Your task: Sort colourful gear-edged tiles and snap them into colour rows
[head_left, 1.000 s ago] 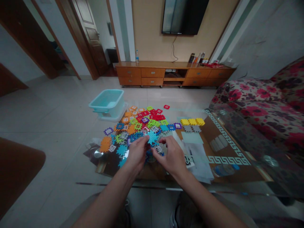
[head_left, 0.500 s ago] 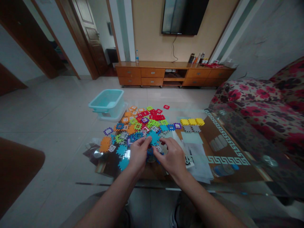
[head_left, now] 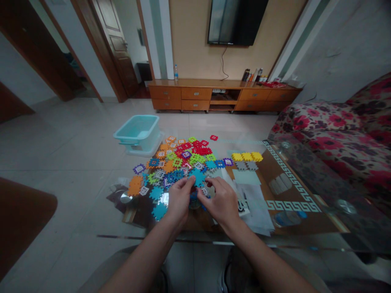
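A light blue interlocking plastic tile (head_left: 198,177) with toothed edges is held up over the table in front of me. My left hand (head_left: 180,197) is closed, pinching the tile's left edge between thumb and forefinger. At the tile's lower right, my right hand (head_left: 222,198) has its thumb and curved forefinger on the edges, with a gap between them. Under my hands lie dark blue pieces (head_left: 194,196), partly hidden. A white window-shaped piece (head_left: 204,191) shows between the hands. More light blue tiles (head_left: 159,211) lie left of my left wrist.
Red tiles (head_left: 201,147), orange tiles (head_left: 135,186) and green pieces spread across the glass table. Yellow tiles (head_left: 247,156) and grey tiles (head_left: 247,165) line up at right. Papers (head_left: 253,203) lie beside my right hand. A turquoise bin (head_left: 140,136) stands at the far left; a bottle (head_left: 288,218) lies right.
Almost nothing differs. My left hand has shifted very slightly to the right, while the light blue tile stays in the same place.
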The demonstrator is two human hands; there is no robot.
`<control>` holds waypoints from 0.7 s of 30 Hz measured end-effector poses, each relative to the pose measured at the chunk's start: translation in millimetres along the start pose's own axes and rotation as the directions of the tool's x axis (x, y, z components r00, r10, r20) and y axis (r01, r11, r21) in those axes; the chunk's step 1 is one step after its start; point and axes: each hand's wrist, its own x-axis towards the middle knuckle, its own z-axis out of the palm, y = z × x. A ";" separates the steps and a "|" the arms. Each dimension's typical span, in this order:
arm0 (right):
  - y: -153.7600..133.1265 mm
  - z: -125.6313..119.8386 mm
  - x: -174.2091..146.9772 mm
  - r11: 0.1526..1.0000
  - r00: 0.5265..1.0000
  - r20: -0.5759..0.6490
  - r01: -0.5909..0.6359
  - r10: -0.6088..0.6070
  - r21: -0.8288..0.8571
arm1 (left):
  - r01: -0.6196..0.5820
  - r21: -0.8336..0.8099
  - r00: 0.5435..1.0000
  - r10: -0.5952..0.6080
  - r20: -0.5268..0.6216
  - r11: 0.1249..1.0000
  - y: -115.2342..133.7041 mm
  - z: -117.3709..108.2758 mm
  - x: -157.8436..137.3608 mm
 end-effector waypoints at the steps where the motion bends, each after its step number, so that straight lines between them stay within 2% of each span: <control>1: 0.2 0.0 0.1 1.000 1.000 -0.003 -0.004 0.004 0.000 | 0.010 -0.015 1.000 -0.010 0.005 1.000 0.4 0.4 -0.5; 9: 6.9 -1.7 2.9 1.000 1.000 -0.018 0.013 -0.014 -0.016 | 0.076 -0.078 0.994 -0.069 0.084 0.994 6.9 3.9 -3.9; 13: 15.6 -3.3 5.7 0.999 0.999 -0.032 -0.016 0.015 -0.031 | 0.153 -0.122 0.985 -0.143 0.092 0.981 9.3 5.1 -3.8; 17: 33.3 -9.3 12.5 0.994 0.994 -0.069 -0.093 0.089 -0.058 | 0.228 -0.146 0.973 -0.219 0.074 0.963 11.4 5.4 -4.2; 21: 60.7 -21.3 22.9 0.955 0.961 -0.104 -0.267 0.255 -0.131 | 0.262 -0.128 0.965 -0.255 0.067 0.957 15.0 5.6 -3.2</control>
